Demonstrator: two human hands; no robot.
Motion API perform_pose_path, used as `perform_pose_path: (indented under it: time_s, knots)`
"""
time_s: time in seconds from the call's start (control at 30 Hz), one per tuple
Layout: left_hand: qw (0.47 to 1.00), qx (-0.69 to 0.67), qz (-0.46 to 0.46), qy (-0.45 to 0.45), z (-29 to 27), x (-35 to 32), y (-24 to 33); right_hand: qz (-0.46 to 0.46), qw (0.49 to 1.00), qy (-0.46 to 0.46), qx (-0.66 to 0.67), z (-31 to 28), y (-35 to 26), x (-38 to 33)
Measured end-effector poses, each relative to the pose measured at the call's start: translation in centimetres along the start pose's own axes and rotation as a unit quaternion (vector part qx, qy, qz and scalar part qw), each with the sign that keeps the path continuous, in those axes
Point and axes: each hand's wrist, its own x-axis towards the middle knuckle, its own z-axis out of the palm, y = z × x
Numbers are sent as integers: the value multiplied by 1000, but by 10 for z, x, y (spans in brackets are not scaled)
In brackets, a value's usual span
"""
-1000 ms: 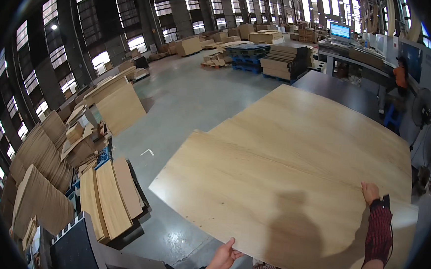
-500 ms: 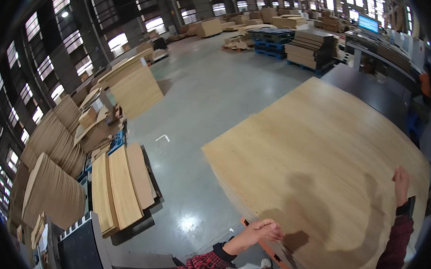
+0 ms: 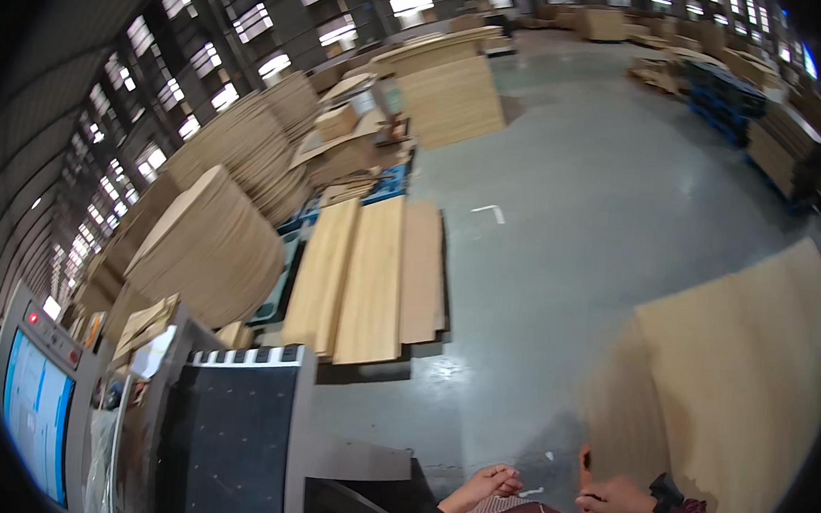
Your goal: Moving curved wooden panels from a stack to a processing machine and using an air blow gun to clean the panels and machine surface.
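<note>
left hand (image 3: pixel 483 484) loosely curled, holding nothing | right hand (image 3: pixel 617 500) pinching the veneer sheet (image 3: pixel 742 371) edge, grip partly hidden | sheet cut off at right

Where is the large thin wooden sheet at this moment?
In the head view, the large thin wooden sheet lies at the lower right, above the grey concrete floor, just right of the person's right hand.

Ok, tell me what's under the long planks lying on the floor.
The long planks lie in overlapping layers. A dark base edge shows below their near ends, blue supports beyond the far ends. What lies directly underneath is covered.
</note>
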Motion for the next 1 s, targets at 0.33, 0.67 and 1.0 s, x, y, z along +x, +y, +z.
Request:
perform_pose_path:
  time_s: [0.33, 0.67, 1.0]
  knots:
    - [968, -109, 128, 186, -140, -20, 110, -101, 988, -89, 78, 9, -15, 257]
    - [907, -244, 149, 309, -281, 59, 202, -65, 968, -153, 187, -69, 30, 484]
    - [841, -326, 209, 378, -398, 121, 310, -138, 951, -266, 79, -104, -25, 745]
